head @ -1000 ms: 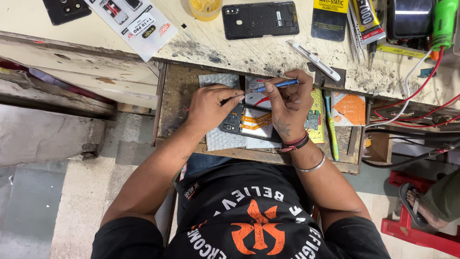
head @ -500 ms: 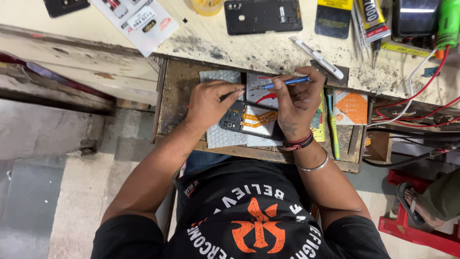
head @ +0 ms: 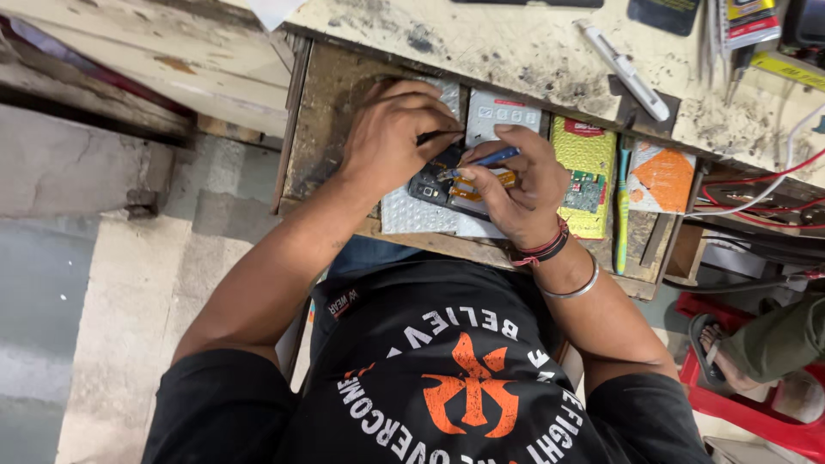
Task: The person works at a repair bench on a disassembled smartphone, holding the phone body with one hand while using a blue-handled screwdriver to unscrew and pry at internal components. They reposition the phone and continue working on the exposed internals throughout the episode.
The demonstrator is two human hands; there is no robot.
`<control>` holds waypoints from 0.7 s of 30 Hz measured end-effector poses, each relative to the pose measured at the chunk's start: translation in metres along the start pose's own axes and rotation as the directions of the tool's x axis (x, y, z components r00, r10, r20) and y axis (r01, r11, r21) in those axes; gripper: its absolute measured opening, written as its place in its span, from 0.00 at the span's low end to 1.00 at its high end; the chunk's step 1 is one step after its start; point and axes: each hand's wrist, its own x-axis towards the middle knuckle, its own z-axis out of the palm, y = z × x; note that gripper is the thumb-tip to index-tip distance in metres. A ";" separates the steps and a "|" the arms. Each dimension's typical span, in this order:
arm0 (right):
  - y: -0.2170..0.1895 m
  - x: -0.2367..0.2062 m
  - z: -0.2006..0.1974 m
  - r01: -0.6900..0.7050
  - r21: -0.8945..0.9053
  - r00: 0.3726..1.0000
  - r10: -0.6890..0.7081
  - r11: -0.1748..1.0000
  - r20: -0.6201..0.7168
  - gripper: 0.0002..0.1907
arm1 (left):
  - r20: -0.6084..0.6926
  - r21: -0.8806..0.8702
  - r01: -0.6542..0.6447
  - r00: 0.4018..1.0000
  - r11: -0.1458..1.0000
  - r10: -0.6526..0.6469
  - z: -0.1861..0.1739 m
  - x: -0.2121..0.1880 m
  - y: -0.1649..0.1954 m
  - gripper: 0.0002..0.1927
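The opened phone (head: 443,185) lies back-side up in the pulled-out wooden drawer (head: 322,120), on a pale bubble-wrap pad (head: 412,215), orange flex and dark board showing between the two hands. The right hand (head: 516,185) has its fingers pinched together on a thin blue-handled tool (head: 481,160), tip down at the phone's inner parts; the left hand (head: 391,137) presses on the phone's upper edge, fingers curled shut against it to pin it flat.

To do this well, I'd say: keep the left hand's hold firm so the body cannot slide on the padding, keep the tool low and shallow, and work the tip gently (that orange ribbon looks easy to tear). Wrist rested on the drawer edge would steady things.

Now the drawer itself. Beside the phone sits a small white card with grey squares (head: 503,112), then a yellow packet (head: 584,172) with a small green circuit board (head: 587,191) on it, a green-and-yellow pen-like tool (head: 622,206) lying along the divider, and an orange-and-white packet (head: 662,176) in the next section. A little open compartment at the far right is too shadowed to read.

Above, the stained worktop (head: 516,51) carries a white utility knife (head: 626,73) and red wires (head: 773,185) trailing off.
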 end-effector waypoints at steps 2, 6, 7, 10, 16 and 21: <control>-0.002 0.004 0.005 0.032 -0.010 0.999 -0.031 0.999 0.038 0.25 | 0.005 -0.029 0.008 1.000 1.000 -0.008 0.000 0.000 -0.003 0.06; -0.010 0.011 0.013 0.059 -0.030 0.992 -0.055 0.998 0.117 0.23 | 0.007 -0.041 0.018 1.000 0.999 -0.018 0.001 0.000 -0.009 0.06; -0.013 0.012 0.013 0.066 -0.050 0.988 -0.058 0.997 0.142 0.23 | 0.012 -0.052 0.017 1.000 0.999 -0.016 0.000 0.000 -0.011 0.06; -0.019 0.017 0.014 0.080 -0.140 0.973 -0.046 0.987 0.227 0.24 | 0.023 -0.064 0.016 1.000 0.998 -0.014 -0.001 0.000 -0.015 0.05; -0.022 0.024 0.021 0.137 -0.154 0.967 -0.099 0.979 0.236 0.26 | 0.032 -0.017 0.062 0.998 0.998 -0.061 -0.003 0.002 -0.014 0.06; -0.022 0.028 0.021 0.236 -0.192 0.943 -0.177 0.953 0.281 0.27 | 0.063 -0.028 0.103 0.993 0.994 -0.102 -0.005 0.003 -0.014 0.07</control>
